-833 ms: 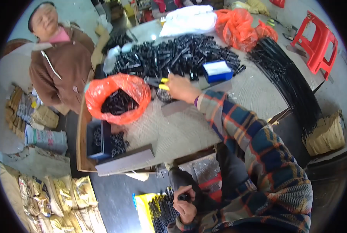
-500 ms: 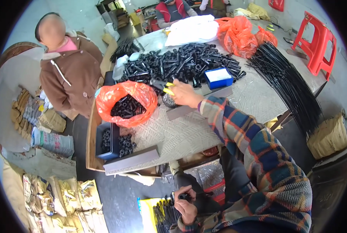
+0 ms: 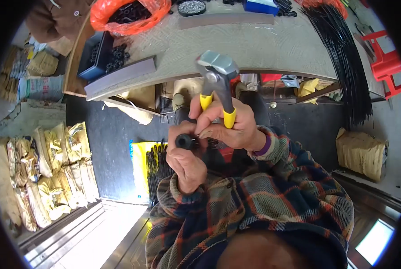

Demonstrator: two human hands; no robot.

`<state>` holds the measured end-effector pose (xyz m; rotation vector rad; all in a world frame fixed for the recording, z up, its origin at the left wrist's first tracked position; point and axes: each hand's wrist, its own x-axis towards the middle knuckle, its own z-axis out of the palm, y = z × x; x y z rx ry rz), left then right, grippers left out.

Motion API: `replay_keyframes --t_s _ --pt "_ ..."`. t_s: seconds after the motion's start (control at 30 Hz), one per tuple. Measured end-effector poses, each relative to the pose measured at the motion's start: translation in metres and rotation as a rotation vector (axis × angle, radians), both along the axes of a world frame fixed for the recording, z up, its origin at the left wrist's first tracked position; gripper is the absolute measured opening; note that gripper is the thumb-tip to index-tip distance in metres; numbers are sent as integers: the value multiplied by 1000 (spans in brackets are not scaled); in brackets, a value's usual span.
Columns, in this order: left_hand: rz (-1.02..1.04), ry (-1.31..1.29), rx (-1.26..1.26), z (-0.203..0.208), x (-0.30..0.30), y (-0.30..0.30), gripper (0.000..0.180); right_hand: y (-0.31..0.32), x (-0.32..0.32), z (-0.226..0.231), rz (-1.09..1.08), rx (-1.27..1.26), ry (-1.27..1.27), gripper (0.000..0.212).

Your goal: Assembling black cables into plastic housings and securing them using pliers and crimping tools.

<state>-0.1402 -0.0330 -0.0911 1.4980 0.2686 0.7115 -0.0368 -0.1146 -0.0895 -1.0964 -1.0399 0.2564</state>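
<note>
Over my lap, my left hand [image 3: 185, 157] is closed around a short black tube-shaped part [image 3: 184, 141] whose round hole faces up. My right hand [image 3: 232, 123] grips end-cutting pincers [image 3: 218, 67] with yellow-sleeved handles, their metal head pointing toward the table. Its thumb and index fingertip meet right beside the black part; a tiny thing between them is too small to make out. The two hands touch or nearly touch there. To the left of my legs, thin black rods [image 3: 155, 168] lie on a yellow sheet [image 3: 140, 167].
Ahead is a table [image 3: 182, 49] holding an orange bag [image 3: 102, 20] of black parts, a dark bin [image 3: 92, 58], a round dish [image 3: 192, 7] of small metal pieces and a blue box [image 3: 258, 6]. Long black rods [image 3: 344, 58] overhang its right side. Wrapped bundles [image 3: 56, 157] lie at left.
My right hand has come back from the table to my left hand, bringing the pincers. My left hand has risen with the black part. The view has tilted down toward my lap.
</note>
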Motion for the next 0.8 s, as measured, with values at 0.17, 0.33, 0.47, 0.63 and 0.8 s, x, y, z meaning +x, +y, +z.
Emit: replay_keyframes --t_s 0.17,0.33,0.47,0.63,0.8 --pt "-11 -83 80 3 -15 -16 58 -19 -12 14 -40 -33 -199 12" --pt "3 -68 100 -5 -27 -27 50 -31 -28 9 -63 5 -111 9" --pt "-9 -58 149 -1 -26 -31 51 -36 -31 11 -65 49 -146 12" --pt "-14 -37 168 0 -25 -26 52 -32 -26 16 -54 41 -196 13" --pt "31 37 178 3 -26 -28 66 -27 -27 15 -59 42 -189 12"
